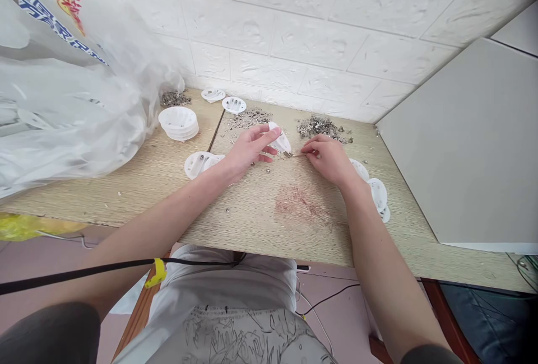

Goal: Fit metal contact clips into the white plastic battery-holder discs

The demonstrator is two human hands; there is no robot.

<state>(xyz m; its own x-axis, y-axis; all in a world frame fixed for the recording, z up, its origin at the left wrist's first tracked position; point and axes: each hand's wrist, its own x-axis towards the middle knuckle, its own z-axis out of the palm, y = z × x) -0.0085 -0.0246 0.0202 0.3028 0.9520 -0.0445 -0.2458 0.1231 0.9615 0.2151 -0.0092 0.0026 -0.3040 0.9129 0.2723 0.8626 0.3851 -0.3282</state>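
Tilted on edge above the wooden table [252, 207], a white plastic disc [280, 139] is pinched by my left hand [254, 148], its thumb on the disc's face and its lower fingers spread beneath. A small metal piece [288, 154] shows at the disc's lower edge. My right hand [325, 154] is closed on a thin stick [299, 154], whose tip points left at the metal piece; whether they touch is too small to tell. Behind my hands lie a pile of small metal parts [321, 127] and a flatter spread of them [251, 118].
A stack of white discs [179, 123] stands at the left, near a large plastic bag [75, 106]. More discs [197, 164] lie beside my left forearm, and others [378, 195] beside my right. A grey panel [471, 151] stands at the right, a white wall [294, 33] behind.
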